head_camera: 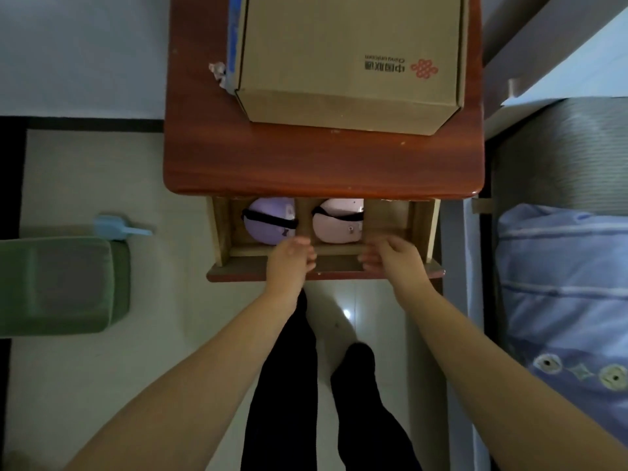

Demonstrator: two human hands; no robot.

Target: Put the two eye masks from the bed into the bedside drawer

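Head camera, looking straight down: a person's two bare hands rest on the front edge of an open bedside drawer [423, 229] pulled out from under a reddish wooden table [306, 164]. The left hand [289, 258] curls its fingers over the drawer's front board, the grip loosely closed on the wood and holding nothing else. The right hand [390, 258] does the same just beside it, fingers bent over the same board, with a short gap between the two hands. Inside the drawer lie both eye masks, side by side and separated by a wooden divider: the purple eye mask [270, 220] in the left compartment, the pink eye mask [339, 220] in the middle one, each crossed by a black strap. Their far edges are hidden under the table top. A cardboard box [350, 56] with a red logo sits on the table. The bed [560, 283], with blue patterned bedding, runs along the right. A green bin [61, 287] stands on the tiled floor at left, a pale blue scoop [119, 227] behind it.
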